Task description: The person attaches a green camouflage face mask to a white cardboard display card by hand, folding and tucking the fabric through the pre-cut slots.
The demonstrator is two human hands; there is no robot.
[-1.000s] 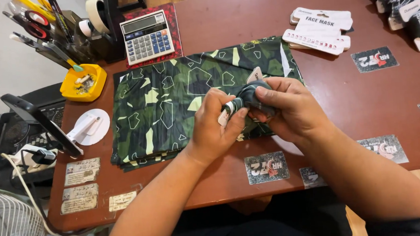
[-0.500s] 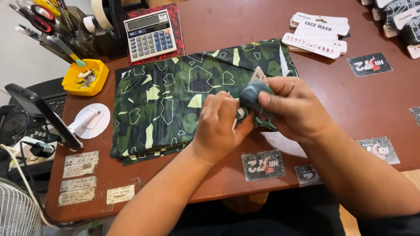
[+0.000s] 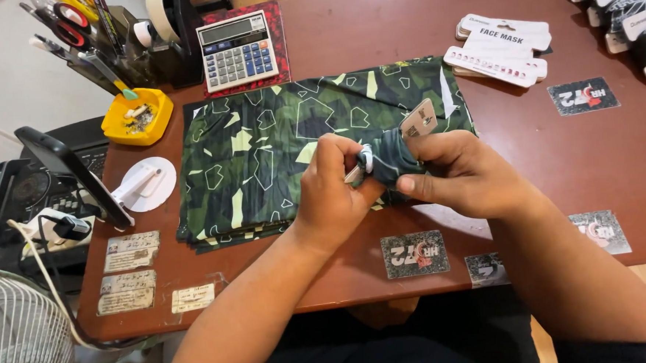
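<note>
Reddish-brown and glossy, the wooden desk [image 3: 418, 29] is carrying the work near its front edge. One dark green rolled cloth piece [image 3: 390, 162] is sitting bunched between both hands, just above the desk and over the near right corner of a flat stack of green camouflage fabric [image 3: 263, 155]. One small beige card tag [image 3: 418, 120] is sticking up from the roll's far end, tilted.

The left hand [image 3: 332, 196] is curling its fingers [image 3: 336, 153] together, clamping the roll's left end, where a small white edge is showing. The right hand [image 3: 464, 172] is wrapping the roll's right side, thumb [image 3: 428, 187] pressing along the near side and fingers closed behind.

Further out, a small pile of white header cards [image 3: 500, 47] is lying at the far right, several packaged items [image 3: 631, 11] are showing at the top right corner, and about five dark rectangular stickers [image 3: 414, 253] are stuck on the desk. One calculator [image 3: 236, 49] is resting at the far edge, one yellow dish [image 3: 137, 116] beside it, and one white round phone stand [image 3: 146, 185] is holding a dark phone [image 3: 72, 176] at the left.
</note>
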